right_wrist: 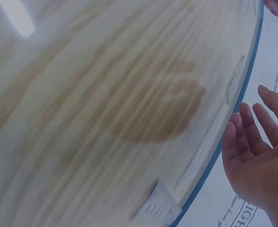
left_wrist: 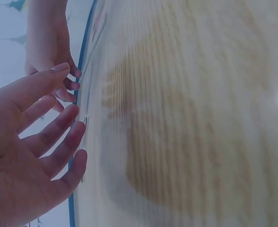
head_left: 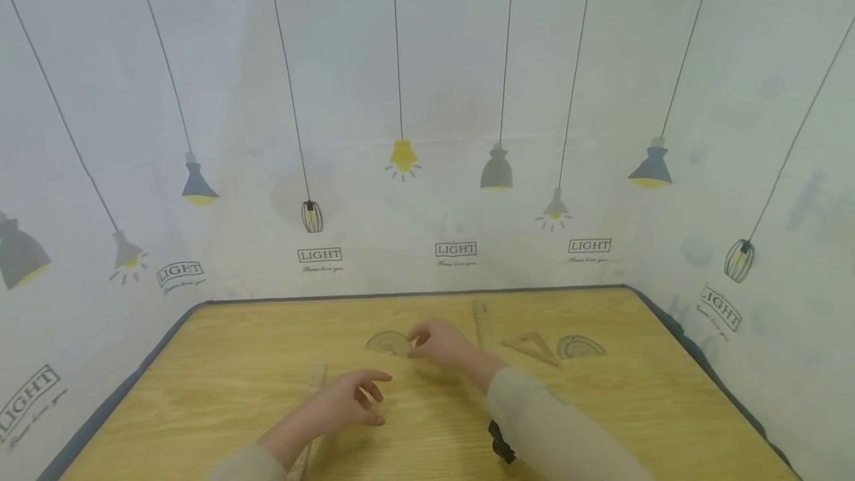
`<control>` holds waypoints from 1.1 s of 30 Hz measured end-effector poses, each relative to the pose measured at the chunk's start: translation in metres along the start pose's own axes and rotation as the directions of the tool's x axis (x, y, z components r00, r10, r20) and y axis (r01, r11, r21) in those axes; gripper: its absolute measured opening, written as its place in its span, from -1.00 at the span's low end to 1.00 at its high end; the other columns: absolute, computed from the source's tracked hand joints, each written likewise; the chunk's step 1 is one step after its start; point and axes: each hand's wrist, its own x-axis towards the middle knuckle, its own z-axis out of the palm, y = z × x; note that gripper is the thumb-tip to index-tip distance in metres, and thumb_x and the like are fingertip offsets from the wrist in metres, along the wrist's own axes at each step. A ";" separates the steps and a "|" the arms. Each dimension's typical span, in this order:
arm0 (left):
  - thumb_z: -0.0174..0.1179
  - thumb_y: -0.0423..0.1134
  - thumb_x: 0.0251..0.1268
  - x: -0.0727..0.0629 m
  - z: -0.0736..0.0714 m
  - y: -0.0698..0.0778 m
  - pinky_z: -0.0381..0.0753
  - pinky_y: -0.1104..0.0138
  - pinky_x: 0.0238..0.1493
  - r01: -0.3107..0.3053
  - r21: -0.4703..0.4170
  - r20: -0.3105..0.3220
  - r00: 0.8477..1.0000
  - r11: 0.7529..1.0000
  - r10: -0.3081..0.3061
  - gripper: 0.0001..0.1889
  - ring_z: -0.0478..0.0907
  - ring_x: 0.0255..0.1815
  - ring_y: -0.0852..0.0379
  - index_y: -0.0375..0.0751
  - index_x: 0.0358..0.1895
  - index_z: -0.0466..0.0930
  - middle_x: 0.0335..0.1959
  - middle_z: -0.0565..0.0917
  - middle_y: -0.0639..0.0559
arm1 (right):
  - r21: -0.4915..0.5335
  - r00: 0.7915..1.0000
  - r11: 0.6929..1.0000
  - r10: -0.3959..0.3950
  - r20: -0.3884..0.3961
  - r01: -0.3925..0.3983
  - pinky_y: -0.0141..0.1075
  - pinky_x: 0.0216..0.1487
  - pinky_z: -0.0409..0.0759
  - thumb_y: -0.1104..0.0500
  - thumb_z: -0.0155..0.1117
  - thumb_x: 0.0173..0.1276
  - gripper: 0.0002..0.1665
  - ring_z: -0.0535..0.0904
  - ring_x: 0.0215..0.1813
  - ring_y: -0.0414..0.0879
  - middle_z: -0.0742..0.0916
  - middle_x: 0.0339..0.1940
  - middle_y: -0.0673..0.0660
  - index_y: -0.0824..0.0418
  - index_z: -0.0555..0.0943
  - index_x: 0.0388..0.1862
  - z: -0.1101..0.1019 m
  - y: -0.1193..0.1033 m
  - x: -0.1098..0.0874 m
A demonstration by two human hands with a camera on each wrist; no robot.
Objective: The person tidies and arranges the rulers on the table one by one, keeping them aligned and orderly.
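Above the middle of the wooden table, my left hand [head_left: 350, 399] hovers with loosely bent fingers and holds nothing. A clear ruler [head_left: 319, 375] lies partly hidden beneath that hand and forearm. Farther forward is my right hand [head_left: 441, 342], its fingertips beside the right edge of a clear protractor [head_left: 384, 341]; whether they touch it I cannot tell. In the right wrist view, the right hand [right_wrist: 262, 146] has relaxed, spread fingers with nothing between them. The left wrist view shows the left hand [left_wrist: 39, 137] the same way, apart from the tabletop.
Right of my right hand lie another clear ruler [head_left: 481, 321], a triangular set square [head_left: 542, 351] and a second protractor [head_left: 581, 347]. A small black object [head_left: 499, 442] shows by the right sleeve. A pale lamp-printed curtain [head_left: 454, 199] surrounds the wooden table [head_left: 641, 407].
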 end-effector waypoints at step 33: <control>0.42 -0.23 0.14 0.130 0.033 0.039 0.59 0.17 -0.11 -0.083 0.121 0.055 0.996 0.989 0.077 -0.44 0.58 -0.06 0.02 -0.12 0.24 0.51 -0.11 0.64 0.02 | -0.096 0.996 0.994 0.049 -0.071 -0.055 -0.14 -0.16 0.59 0.16 0.44 0.21 -0.65 0.58 -0.19 -0.11 0.68 -0.29 -0.06 0.18 0.66 -0.02 -0.077 0.064 -0.076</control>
